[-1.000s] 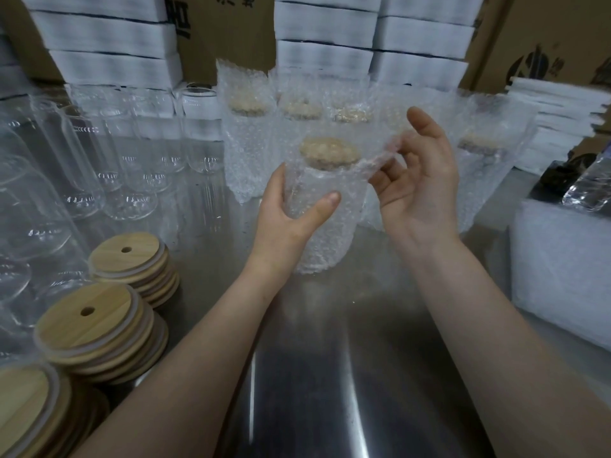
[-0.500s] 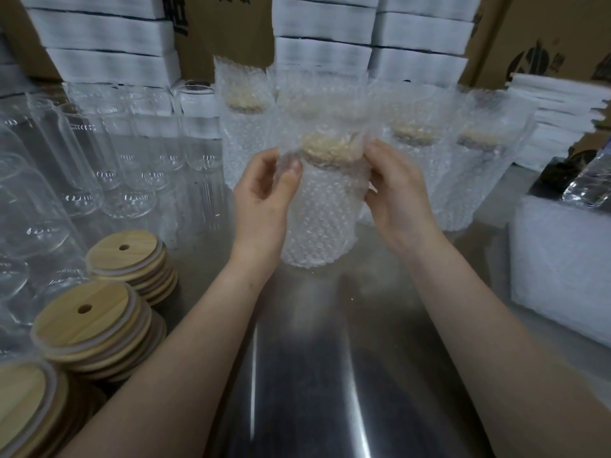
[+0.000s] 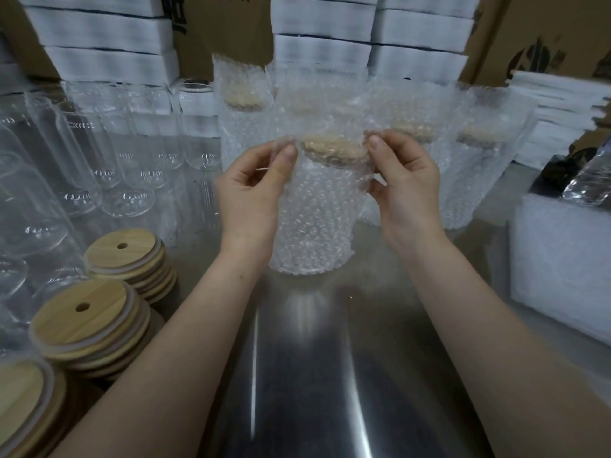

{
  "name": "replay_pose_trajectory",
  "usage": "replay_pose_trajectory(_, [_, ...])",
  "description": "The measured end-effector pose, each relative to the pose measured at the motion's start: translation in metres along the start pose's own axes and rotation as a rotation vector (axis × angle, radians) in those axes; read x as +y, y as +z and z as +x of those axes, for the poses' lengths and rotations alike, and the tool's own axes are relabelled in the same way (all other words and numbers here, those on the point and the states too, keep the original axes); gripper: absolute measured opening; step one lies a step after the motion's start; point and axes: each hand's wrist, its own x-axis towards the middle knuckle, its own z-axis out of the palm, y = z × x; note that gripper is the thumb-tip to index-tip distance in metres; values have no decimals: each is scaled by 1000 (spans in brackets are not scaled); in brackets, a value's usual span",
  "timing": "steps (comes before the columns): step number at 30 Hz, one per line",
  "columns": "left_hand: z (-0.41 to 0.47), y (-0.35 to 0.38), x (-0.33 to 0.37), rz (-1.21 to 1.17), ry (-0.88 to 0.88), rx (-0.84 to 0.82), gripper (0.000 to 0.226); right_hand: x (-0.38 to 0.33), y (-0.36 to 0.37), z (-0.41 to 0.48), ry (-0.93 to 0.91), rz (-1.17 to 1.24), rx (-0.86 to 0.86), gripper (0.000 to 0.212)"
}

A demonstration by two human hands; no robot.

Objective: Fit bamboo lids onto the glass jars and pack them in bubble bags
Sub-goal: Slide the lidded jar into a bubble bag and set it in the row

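**Centre, between the fingers.** One glass jar [image 3: 314, 233], closed with a bamboo lid [image 3: 334, 150] and sheathed in a bubble bag [image 3: 322, 193]. It stands upright with its foot on the steel tabletop [image 3: 314, 375]. The bag's open top rises loose above the lid.

**Left hand [image 3: 248, 196].** The fingers [image 3: 286, 157] are pressed together, thumb against forefinger, pinching the bag's film just left of the lid. The other fingers are curled loosely behind.

**Right hand [image 3: 408, 190].** The fingers [image 3: 377, 145] pinch the film in the same way, just right of the lid and level with the left pair.

**Beyond the fingers.** A row of packed jars [image 3: 479, 166], each lidded and bagged, stands upright and close together.

**Left of the left fingers.** Ranks of empty jars [image 3: 139, 153] stand upright without lids.

**Below and left of the left fingers, nearer the person.** Three stacks of loose lids [image 3: 86, 322], each top lid flat. The two farther tops show a small hole. The nearest stack is cut off by the picture's edge.

**Right of the right fingers.** A white foam block [image 3: 562, 266] sits on the tabletop. Past it is a pile of white sheets [image 3: 558, 107].

**Far beyond the fingers.** White slabs [image 3: 109, 38] are stacked in columns in front of brown cartons [image 3: 535, 34].
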Motion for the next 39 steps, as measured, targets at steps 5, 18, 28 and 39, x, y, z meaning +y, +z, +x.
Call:
replay_pose_trajectory(5, [0, -7, -2, 12, -105, -73, 56, -1, -1, 0, 8, -17, 6, 9])
replay_pose_trajectory(18, [9, -5, 11, -66, 76, 38, 16, 1, 6, -3, -100, -90, -91, 34])
replay_pose_trajectory(28, [10, -11, 6, -149, 3, -56, 50, 4, 7, -2, 55, 5, -99, 33])
replay_pose_trajectory(39, [6, -14, 5, -381, -290, -132, 7, 10, 11, -15, -295, -539, -27, 17])
